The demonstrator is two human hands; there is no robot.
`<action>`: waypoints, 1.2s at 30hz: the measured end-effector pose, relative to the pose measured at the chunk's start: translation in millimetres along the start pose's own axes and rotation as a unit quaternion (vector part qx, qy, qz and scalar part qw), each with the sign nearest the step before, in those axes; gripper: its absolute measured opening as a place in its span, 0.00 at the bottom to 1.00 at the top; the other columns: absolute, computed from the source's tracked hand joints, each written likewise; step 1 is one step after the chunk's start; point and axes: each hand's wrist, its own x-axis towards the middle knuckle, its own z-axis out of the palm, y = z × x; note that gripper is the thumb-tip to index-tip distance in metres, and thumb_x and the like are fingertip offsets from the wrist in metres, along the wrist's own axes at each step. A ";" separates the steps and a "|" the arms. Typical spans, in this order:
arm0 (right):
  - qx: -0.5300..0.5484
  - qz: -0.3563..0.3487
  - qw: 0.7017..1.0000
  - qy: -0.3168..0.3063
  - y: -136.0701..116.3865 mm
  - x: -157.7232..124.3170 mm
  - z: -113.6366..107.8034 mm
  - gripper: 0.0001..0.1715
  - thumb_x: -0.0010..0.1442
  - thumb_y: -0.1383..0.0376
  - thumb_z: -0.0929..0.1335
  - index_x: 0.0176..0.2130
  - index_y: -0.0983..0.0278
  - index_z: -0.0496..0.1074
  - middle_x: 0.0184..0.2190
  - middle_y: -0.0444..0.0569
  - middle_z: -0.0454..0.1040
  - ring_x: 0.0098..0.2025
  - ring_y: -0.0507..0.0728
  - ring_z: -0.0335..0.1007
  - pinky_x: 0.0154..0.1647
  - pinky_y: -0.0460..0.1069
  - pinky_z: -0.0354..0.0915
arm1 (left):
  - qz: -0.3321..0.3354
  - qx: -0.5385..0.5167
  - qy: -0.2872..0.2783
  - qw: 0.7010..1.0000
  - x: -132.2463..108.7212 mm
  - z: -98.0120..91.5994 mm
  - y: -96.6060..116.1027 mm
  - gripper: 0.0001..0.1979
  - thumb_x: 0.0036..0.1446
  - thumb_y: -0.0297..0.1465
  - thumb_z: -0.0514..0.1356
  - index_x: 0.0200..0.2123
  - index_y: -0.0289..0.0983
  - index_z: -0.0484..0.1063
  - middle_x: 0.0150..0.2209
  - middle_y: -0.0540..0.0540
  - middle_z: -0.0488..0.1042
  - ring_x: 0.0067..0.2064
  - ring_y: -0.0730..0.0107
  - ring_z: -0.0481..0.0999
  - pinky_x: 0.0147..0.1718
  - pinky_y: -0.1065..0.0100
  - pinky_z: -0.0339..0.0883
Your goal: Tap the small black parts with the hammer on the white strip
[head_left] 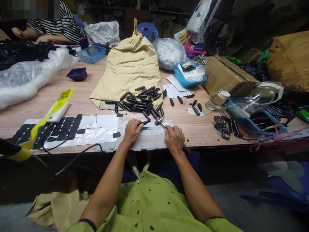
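Observation:
My left hand (132, 131) is closed around a slim black tapered part (145, 122), its tip pointing right. Gripped in my right hand (174, 139) is a small hammer (159, 121), whose metal head lies just right of the black part; I cannot tell whether they touch. Both hands are low over a grey flat board (147, 141) at the table's front edge. Just beyond them lies a heap of similar black tapered parts (138, 104), partly on a beige cloth sack (132, 67).
Left are white sheets with black stickers (65, 129) and a cable (79, 151). More black parts (196, 111) are scattered right, near a glass jar (217, 99) and a blue basket (256, 120). A purple tray (77, 74) stands back left. Another person in striped sleeves (53, 27) sits there.

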 end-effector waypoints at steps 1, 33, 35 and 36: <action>-0.005 -0.002 1.000 0.000 -1.2 -0.6 1.0 0.15 0.65 0.68 0.66 0.48 0.59 0.79 0.35 0.50 0.70 0.39 0.58 0.61 0.36 0.50 0.53 | 0.022 -0.034 0.010 0.999 -11.3 -3.8 4.1 0.09 0.65 0.34 0.55 0.39 0.40 0.76 0.37 0.46 0.75 0.41 0.61 0.74 0.44 0.60 0.69; 0.026 0.008 1.000 -0.003 -8.0 -1.0 1.6 0.15 0.65 0.68 0.65 0.47 0.58 0.78 0.35 0.50 0.69 0.39 0.59 0.59 0.36 0.51 0.51 | -0.293 0.102 0.013 0.951 61.7 0.3 52.6 0.18 0.58 0.49 0.60 0.33 0.39 0.75 0.40 0.38 0.82 0.45 0.50 0.79 0.39 0.60 0.67; 0.028 0.008 1.000 -0.001 -8.2 -0.9 1.7 0.15 0.64 0.68 0.66 0.47 0.58 0.78 0.35 0.50 0.70 0.39 0.59 0.60 0.37 0.51 0.52 | -0.308 0.125 -0.004 0.943 77.6 8.0 47.9 0.17 0.56 0.47 0.61 0.34 0.39 0.75 0.43 0.35 0.82 0.48 0.46 0.79 0.41 0.57 0.68; 0.030 0.008 1.000 0.000 -8.3 -0.8 1.8 0.15 0.64 0.68 0.66 0.48 0.58 0.78 0.35 0.50 0.70 0.39 0.59 0.60 0.37 0.51 0.52 | -0.308 0.131 -0.012 0.942 80.7 10.5 45.9 0.15 0.55 0.46 0.62 0.33 0.39 0.76 0.43 0.35 0.82 0.48 0.45 0.79 0.41 0.57 0.69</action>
